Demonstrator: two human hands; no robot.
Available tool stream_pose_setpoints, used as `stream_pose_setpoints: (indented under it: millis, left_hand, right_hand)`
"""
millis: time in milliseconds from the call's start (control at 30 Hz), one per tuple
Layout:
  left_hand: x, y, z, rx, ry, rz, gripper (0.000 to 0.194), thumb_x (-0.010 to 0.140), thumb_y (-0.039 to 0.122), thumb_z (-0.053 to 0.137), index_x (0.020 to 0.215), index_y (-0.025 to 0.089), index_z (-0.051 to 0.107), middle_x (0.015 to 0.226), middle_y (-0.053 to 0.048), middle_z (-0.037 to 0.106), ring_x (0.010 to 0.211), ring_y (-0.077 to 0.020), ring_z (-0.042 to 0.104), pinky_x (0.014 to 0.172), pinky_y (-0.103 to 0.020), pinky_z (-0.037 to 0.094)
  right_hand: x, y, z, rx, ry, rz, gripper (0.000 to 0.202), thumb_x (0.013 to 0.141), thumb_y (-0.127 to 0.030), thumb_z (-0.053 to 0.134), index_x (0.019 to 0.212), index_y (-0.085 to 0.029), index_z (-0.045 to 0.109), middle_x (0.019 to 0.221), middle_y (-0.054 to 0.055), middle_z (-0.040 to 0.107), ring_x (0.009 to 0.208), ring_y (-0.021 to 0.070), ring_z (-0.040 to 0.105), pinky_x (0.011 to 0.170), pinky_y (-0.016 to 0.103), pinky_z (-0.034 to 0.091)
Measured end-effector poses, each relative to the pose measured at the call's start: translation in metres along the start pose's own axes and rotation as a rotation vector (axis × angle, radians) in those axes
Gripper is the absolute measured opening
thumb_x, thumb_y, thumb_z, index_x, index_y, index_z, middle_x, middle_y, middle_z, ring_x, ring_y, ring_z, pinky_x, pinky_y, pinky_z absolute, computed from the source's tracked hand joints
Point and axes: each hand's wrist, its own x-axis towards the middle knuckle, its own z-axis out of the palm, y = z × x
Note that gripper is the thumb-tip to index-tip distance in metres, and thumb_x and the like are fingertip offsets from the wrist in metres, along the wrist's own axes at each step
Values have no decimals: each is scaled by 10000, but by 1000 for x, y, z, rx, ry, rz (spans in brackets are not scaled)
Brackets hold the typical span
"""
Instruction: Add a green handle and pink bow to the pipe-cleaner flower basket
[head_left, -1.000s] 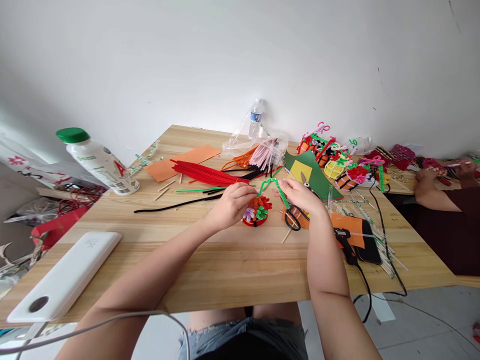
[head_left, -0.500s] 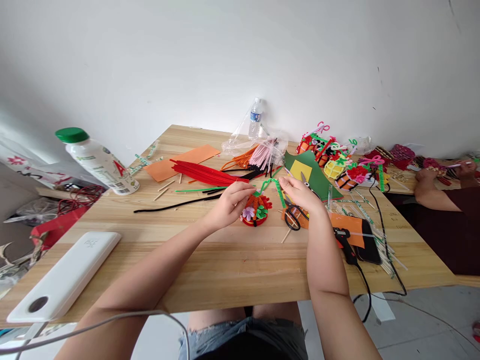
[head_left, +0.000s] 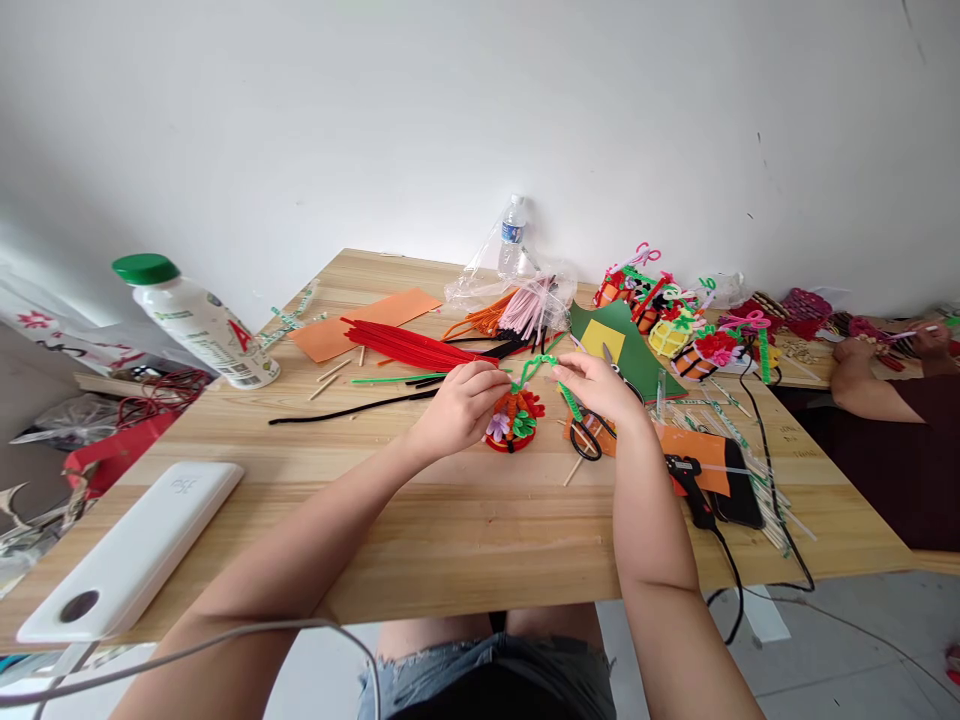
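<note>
Both hands have lifted the green pipe cleaner slightly higher above the flower basket since a second ago.
Left hand fingers pinch the strand's near end at the basket; right hand fingertips grip its far end. Right of the basket lie scissors, farther right a glue gun; red pipe cleaners lie behind it.

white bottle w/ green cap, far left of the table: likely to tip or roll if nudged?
The white bottle looks tall and narrow with its green cap on top, so probably tippy. Its body seems round, so it would likely roll. Opaque walls hide the fill: weight unclear.
</note>
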Motion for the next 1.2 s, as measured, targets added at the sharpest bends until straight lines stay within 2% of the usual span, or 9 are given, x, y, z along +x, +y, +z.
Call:
stream_pose_setpoints:
  millis: [200, 433, 633, 900, 1200]
  left_hand:
    - [1, 3, -2, 81, -19, 39, 335, 874, 125, 438, 1168, 170, 593, 1141, -123, 638, 1087, -261, 518, 860, -427, 451]
    - [2, 9, -1, 155, -54, 36, 386, 860, 122, 434, 1220, 155, 568, 1143, -135, 625, 1071, -269, 521, 857, -430, 451]
    - [2, 13, 2, 210, -60, 40, 359, 858, 119, 450, 1192, 129, 581, 1136, -137, 631, 1058, -268, 521, 855, -421, 459]
    - [1, 12, 4, 217, -70, 35, 378, 859, 124, 442, 1213, 155, 571, 1131, -141, 617, 1072, -269, 520, 854, -435, 465]
    - [-2, 14, 13, 187, -19, 5, 395, 854, 132, 448, 1235, 139, 554, 1131, -176, 590, 1053, -282, 532, 831, -442, 471]
  right_hand:
    - [-6, -8, 3, -42, -24, -110, 259, 823, -388, 545, 811, -154, 653, 731, 20, 609, 664, 149, 522, 639, 266, 404]
    - [-12, -21, 8, -108, -21, -166, 250, 834, -364, 533, 738, -158, 636, 686, 11, 592, 640, 146, 510, 606, 256, 386]
    - [-10, -21, 16, -56, -41, -171, 236, 846, -351, 517, 819, -155, 644, 747, 20, 619, 625, 135, 503, 584, 243, 387]
    - [-10, -20, 16, -68, -63, -177, 275, 854, -377, 513, 855, -149, 667, 709, 5, 588, 592, 120, 456, 555, 234, 355]
    - [-12, -23, 14, -69, -71, -173, 306, 848, -406, 523, 914, -157, 687, 725, 24, 621, 625, 144, 483, 574, 245, 378]
